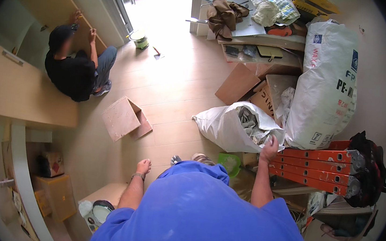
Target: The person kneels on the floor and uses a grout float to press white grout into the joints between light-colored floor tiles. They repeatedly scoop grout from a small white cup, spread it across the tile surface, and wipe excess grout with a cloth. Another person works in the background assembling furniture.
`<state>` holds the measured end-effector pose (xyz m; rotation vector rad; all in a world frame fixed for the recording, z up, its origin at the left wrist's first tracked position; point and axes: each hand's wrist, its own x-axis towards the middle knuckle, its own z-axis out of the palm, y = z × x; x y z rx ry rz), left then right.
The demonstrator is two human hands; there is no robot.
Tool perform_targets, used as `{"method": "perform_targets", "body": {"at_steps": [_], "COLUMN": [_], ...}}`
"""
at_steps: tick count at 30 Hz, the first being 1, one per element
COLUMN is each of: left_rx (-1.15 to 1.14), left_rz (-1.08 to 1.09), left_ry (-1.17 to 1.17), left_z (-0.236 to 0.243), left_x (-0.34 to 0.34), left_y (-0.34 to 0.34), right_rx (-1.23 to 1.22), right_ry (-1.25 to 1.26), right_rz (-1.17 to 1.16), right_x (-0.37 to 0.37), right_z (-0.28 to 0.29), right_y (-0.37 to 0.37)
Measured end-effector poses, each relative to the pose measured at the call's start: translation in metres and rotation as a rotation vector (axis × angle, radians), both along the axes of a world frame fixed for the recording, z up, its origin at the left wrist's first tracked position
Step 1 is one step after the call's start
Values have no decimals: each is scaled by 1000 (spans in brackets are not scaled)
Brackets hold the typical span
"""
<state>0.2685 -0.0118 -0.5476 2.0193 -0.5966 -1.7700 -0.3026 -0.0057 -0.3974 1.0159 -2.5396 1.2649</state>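
Observation:
My right hand (270, 149) is closed on the rim of a white woven sack (216, 124). The sack lies slumped on the floor, its mouth turned toward that hand, with grey crumpled scraps (249, 121) showing inside. My left hand (144, 166) hangs low over the floor with its fingers curled in, and I see nothing in it. A wristband circles the left wrist. Between my feet and the sack sits a bright green plastic container (229, 164).
Orange ladder (315, 170) and a tall stuffed white sack (326, 87) stand right. Boards (237, 84) lean behind. An open wooden box (121, 118) lies left of centre; a paint can (139, 39) stands beyond. A co-worker (74, 63) crouches at the left cabinet.

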Motion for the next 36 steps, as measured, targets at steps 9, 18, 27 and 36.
{"method": "perform_targets", "body": {"at_steps": [9, 18, 27, 36], "left_rx": [-57, 141, -212, -883], "left_rz": [9, 100, -56, -380], "left_ry": [27, -49, -101, 121], "left_z": [5, -13, 65, 219], "left_x": [10, 66, -54, -237], "left_y": [-130, -188, -415, -694], "right_rx": [49, -111, 243, -350], "right_ry": [-212, 128, 391, 63], "right_rz": [430, 347, -39, 81], "right_x": [58, -26, -148, -172], "right_z": [38, 81, 67, 221], "right_y": [-200, -453, -612, -610]}}
